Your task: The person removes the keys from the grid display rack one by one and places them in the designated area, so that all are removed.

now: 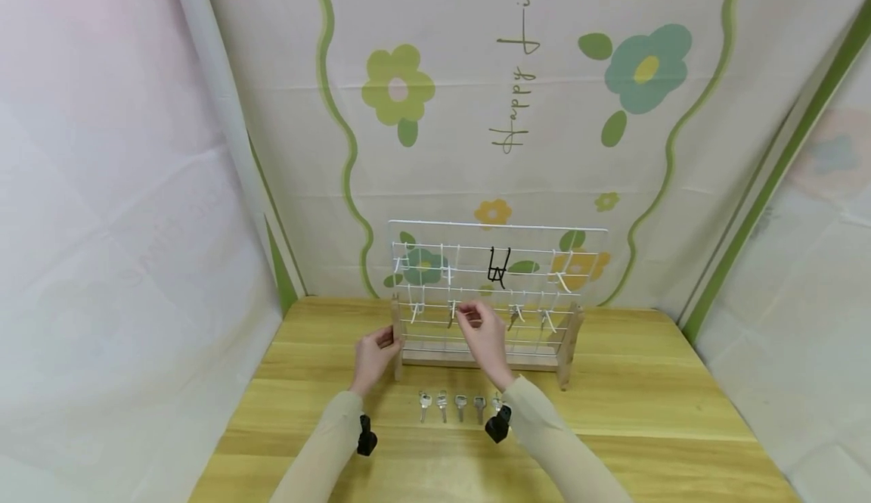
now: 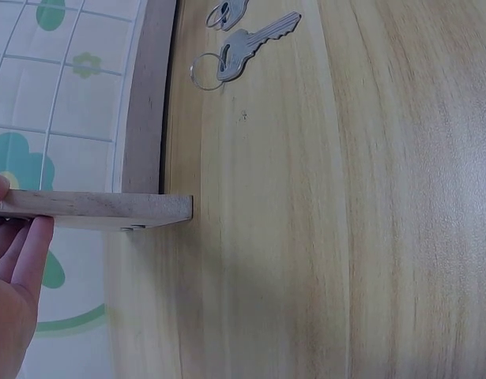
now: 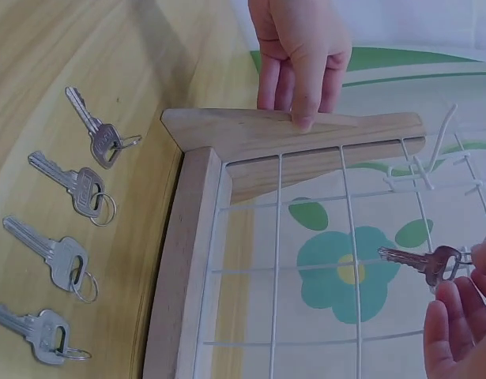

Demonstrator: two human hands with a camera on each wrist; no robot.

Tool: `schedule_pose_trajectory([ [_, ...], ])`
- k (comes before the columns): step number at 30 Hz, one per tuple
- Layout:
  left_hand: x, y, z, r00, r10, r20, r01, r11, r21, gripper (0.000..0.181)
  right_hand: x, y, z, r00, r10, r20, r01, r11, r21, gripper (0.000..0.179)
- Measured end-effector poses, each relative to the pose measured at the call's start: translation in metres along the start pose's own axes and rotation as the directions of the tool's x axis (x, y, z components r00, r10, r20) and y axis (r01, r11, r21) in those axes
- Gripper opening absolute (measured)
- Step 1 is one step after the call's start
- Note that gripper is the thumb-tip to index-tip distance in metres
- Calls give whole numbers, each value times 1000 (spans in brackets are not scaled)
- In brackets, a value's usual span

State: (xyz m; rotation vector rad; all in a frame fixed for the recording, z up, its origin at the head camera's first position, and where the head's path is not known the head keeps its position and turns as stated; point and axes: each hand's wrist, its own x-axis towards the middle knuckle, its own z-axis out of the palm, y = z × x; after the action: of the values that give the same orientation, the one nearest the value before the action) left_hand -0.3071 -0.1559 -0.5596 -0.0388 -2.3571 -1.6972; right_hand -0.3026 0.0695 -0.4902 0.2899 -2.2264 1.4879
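A white wire grid rack (image 1: 503,228) stands on wooden supports, with white hooks on its bars. My left hand (image 1: 373,355) grips the rack's left wooden post (image 2: 92,204), thumb on one side and fingers on the other. At a lower hook of the grid, my right hand (image 1: 485,333) pinches a silver key (image 3: 432,263) near its ring end; the ring is partly hidden by the fingertips. More keys hang from lower hooks to the right, one of them a dark-looking key (image 1: 514,317). On the table before the rack lies a row of several silver keys (image 1: 460,406) with rings.
A black hook (image 1: 499,267) hangs on the upper grid, and a white hook (image 1: 561,282) sits at its upper right. The wooden table (image 1: 653,412) reaches back to a flower-print cloth (image 1: 442,170), which also closes both sides.
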Motion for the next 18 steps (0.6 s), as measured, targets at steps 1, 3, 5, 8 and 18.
schedule_pose_trajectory([
  [1,0,0,0,1000,-1,2,1,1000,-4,36,1,0,0,1000,-6,1,6,1000,-7,9],
  [3,0,0,1,1000,-2,-1,2,1000,-7,36,3,1,1,1000,-21,-1,21,1000,-23,8],
  [5,0,0,1,1000,2,-2,-2,1000,-10,36,3,3,2,1000,-30,-2,30,999,-36,7],
  [8,1,0,1,1000,13,-1,-13,1000,-9,36,5,5,3,999,-50,-9,49,997,-56,7],
  [18,-1,2,0,1000,5,8,-4,1000,-4,36,7,7,7,993,-115,-29,112,990,-80,6],
])
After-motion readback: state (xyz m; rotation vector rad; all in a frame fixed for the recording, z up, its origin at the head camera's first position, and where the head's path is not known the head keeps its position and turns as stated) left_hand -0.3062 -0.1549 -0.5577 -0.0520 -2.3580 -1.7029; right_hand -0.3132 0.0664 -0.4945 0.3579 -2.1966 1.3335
